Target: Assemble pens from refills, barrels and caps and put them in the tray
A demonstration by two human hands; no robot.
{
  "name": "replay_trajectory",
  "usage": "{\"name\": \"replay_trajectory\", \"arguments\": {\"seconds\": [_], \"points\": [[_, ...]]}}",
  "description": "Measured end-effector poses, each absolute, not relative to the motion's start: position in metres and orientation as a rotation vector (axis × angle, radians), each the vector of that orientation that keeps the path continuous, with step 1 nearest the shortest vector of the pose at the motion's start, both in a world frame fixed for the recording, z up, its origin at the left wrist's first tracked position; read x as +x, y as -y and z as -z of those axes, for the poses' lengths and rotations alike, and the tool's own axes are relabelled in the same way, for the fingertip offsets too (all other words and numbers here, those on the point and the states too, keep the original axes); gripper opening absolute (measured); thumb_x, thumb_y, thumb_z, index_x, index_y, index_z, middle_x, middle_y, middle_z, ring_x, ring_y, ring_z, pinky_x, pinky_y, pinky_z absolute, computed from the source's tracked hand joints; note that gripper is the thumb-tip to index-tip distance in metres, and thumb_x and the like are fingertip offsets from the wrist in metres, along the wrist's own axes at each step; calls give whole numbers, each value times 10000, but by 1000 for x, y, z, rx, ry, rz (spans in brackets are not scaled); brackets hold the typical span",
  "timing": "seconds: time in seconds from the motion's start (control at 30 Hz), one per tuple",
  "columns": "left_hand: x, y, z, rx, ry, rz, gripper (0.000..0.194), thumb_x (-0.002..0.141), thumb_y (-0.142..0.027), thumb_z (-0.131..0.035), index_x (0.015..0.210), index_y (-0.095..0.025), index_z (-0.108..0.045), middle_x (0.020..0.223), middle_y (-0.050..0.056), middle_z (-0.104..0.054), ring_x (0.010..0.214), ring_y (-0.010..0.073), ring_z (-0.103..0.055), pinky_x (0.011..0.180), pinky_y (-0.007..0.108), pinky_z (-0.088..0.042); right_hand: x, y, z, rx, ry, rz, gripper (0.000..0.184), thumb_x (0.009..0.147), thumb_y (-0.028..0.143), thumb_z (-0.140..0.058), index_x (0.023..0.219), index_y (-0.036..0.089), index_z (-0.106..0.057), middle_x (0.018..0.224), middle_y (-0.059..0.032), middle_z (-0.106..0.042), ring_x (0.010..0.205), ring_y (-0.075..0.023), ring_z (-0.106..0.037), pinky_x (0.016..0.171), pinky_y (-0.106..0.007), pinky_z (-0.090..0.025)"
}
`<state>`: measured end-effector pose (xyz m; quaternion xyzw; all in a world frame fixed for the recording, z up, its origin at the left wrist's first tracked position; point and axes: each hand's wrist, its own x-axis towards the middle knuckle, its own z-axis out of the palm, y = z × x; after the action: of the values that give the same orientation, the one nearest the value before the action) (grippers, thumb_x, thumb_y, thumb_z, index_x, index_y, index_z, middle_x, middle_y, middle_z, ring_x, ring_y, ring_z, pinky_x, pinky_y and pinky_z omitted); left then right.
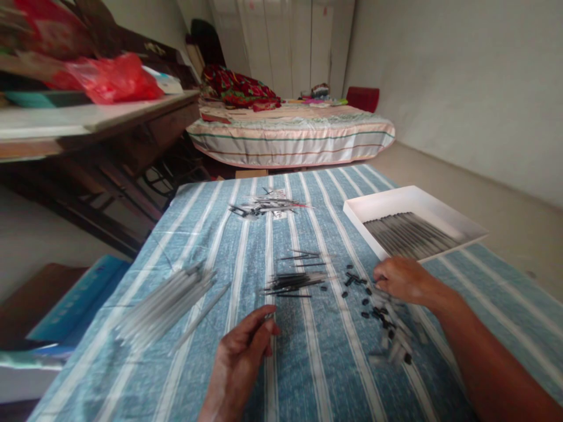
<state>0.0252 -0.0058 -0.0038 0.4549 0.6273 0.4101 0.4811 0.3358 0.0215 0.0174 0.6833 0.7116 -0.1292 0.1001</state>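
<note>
My left hand (246, 351) is over the front middle of the cloth, its thumb and fingers pinched together; any thing between them is too small to make out. My right hand (404, 281) has its fingers curled together at the upper edge of a pile of clear grey pen caps (398, 346), by the white box. What those fingers hold is hidden. Small black plugs (365, 302) lie scattered among and beside the caps. Beyond my left hand is a bundle of thin dark pen refills (294, 281). A stack of grey pen barrels (165, 305) lies at the left.
A shallow white box (378, 202) at the right holds a row of grey pens (407, 234). Farther back lies a heap of loose thin pieces (272, 204). The striped blue cloth (250, 252) covers the table. A desk (145, 108) stands left, a bed (299, 138) behind.
</note>
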Motion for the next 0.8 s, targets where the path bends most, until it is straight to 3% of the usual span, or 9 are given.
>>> {"name": "replay_trajectory", "arguments": {"seconds": [0.17, 0.57, 0.8], "points": [[27, 7, 2, 1121, -1519, -973, 398, 630, -442, -667, 915, -169, -713, 613, 17, -653, 486, 123, -484, 485, 241, -401, 334, -21, -18, 2034, -2089, 417, 149, 740, 217, -562, 813, 206, -692, 851, -66, -719, 809, -225, -653, 570, -252, -304], [27, 9, 3, 1096, -1475, -943, 389, 651, -409, -669, 947, -160, -709, 631, 15, -652, 498, 119, -484, 482, 234, -385, 338, -20, -15, 2055, -2102, 470, 99, 743, 201, -556, 755, 189, -653, 754, -42, -682, 722, -186, -619, 569, -245, -291], [30, 11, -9, 1018, -1392, -896, 347, 665, -376, -682, 935, -159, -703, 643, 22, -657, 476, 97, -453, 434, 210, -316, 335, -19, -15, 1992, -2054, 382, 158, 777, 225, -525, 771, 175, -675, 828, -96, -702, 777, -234, -636, 553, -261, -260]]}}
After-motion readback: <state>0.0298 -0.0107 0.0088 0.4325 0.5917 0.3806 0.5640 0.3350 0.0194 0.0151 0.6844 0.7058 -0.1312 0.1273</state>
